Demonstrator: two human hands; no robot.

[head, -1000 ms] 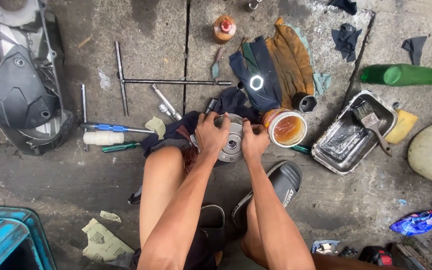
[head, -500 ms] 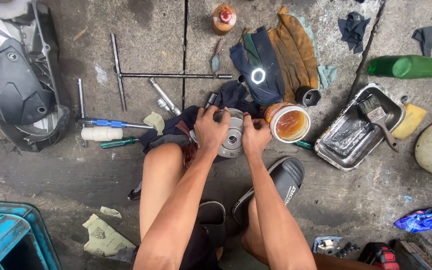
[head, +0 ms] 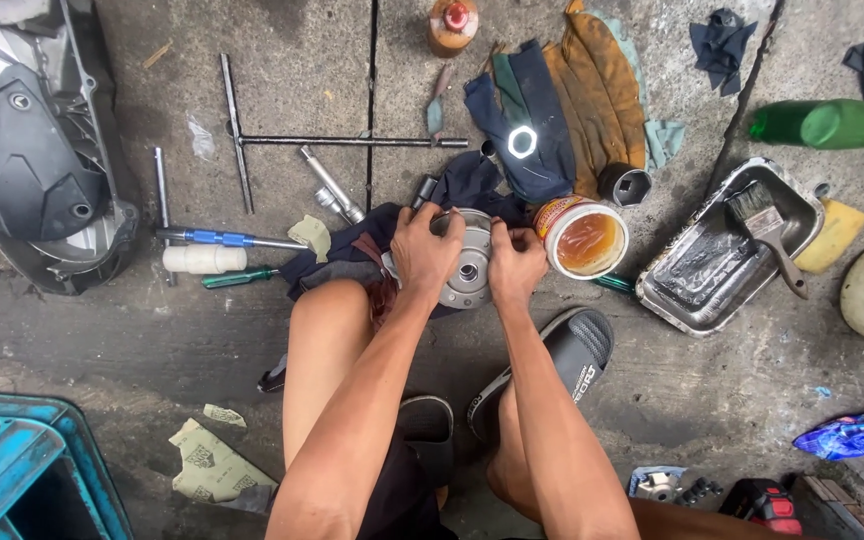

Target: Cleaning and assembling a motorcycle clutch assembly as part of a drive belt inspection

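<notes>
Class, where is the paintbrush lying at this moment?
In the head view, the paintbrush lies in the metal tray on the right, beyond the open tub of grease.

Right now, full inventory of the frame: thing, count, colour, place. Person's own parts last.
round metal part: 1, silver, centre, on dark cloth, between both hands
grease tub: 1, open, amber contents, right of the part
T-handle wrench: 1, steel, upper left
screwdriver: 1, blue grip, left
white cylinder: 1, below the screwdriver
rags: several, navy and brown, top centre
socket: 1, black, by the rags
metal tray: 1, grey, right, paintbrush in it
bottle: 1, green, lying top right
engine cover: 1, grey, far left
crate: 1, teal, bottom left
sandals: 2, black, underfoot
left hand: on the part's left side
right hand: on its right side
</notes>
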